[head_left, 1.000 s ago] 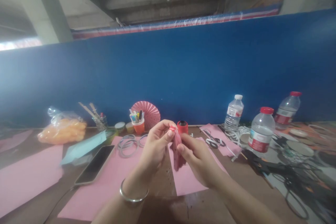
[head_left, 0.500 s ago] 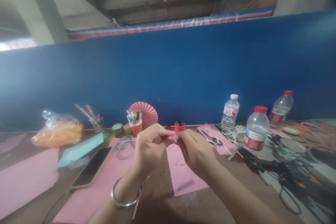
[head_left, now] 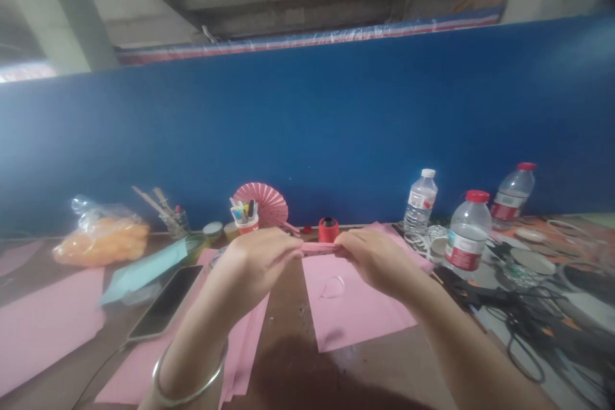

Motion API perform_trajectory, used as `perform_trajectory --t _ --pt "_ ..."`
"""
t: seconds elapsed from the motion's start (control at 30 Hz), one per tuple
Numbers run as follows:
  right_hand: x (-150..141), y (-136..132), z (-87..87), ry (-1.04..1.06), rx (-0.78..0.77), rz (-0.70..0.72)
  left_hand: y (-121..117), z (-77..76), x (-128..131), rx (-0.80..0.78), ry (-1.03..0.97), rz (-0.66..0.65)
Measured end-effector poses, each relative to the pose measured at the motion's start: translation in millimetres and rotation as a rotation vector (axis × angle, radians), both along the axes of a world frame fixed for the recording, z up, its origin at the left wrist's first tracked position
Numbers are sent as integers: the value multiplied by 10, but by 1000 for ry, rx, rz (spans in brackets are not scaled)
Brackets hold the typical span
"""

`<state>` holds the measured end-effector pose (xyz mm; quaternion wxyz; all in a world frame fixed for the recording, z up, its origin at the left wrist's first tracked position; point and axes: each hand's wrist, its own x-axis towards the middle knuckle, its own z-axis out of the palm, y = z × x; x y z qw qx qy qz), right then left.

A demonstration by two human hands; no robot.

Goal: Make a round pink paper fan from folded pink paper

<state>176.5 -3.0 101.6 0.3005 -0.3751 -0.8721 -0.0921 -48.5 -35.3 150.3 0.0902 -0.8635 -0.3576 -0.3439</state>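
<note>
Between my two hands stretches a narrow folded strip of pink paper [head_left: 318, 247], held level above the table. My left hand [head_left: 264, 256] pinches its left end, and my right hand [head_left: 372, 259] grips the right end; fingers hide both ends. Under the strip lies a flat pink sheet [head_left: 365, 323], with a thin pale loop [head_left: 332, 287] resting on it. Just behind the strip stands a red roll [head_left: 328, 230] with a dark centre. A round pleated pink paper fan [head_left: 266, 204] leans at the back, beyond my left hand.
A cup of pens [head_left: 246, 221] stands before the fan. On the left are a phone [head_left: 166, 304], more pink paper [head_left: 48, 327] and a bag of orange stuff [head_left: 103, 243]. To the right, bottles [head_left: 468, 234] and tangled black cables [head_left: 509, 307] crowd the table. A blue partition [head_left: 307, 122] closes the back.
My hands have moved apart, the left one leftward and the right one rightward. More of the folded pink strip now shows between them.
</note>
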Motion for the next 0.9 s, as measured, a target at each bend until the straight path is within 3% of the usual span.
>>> perform_trajectory --t 0.1,0.23,0.33,0.4,0.5,0.57,0.67,0.73,0.8,0.9 --pt "-5 9 24 119 107 -22 45 -41 41 48 -24 33" --pt "5 26 23 393 347 -88 115 -54 -12 71 -167 230" --pt "37 58 -9 495 354 -85 203 -48 -123 -54 -208 330" --pt "41 100 -51 495 287 -95 326 -96 -170 -186 -208 328" --pt "-3 179 -146 439 167 -108 611 -335 -133 -370 -197 243" --pt "-57 223 -223 376 95 -98 816 -606 -42 -546 -156 205" --pt "-140 248 -327 251 1 -78 1039 -1045 101 -663 -80 192" --pt "-180 244 -378 182 -44 -71 1114 -1258 135 -710 -24 193" --pt "-205 237 -412 143 -68 -67 1152 -1364 81 -745 47 206" --pt "-218 236 -438 120 -84 -62 1193 -1347 -175 -749 126 334"
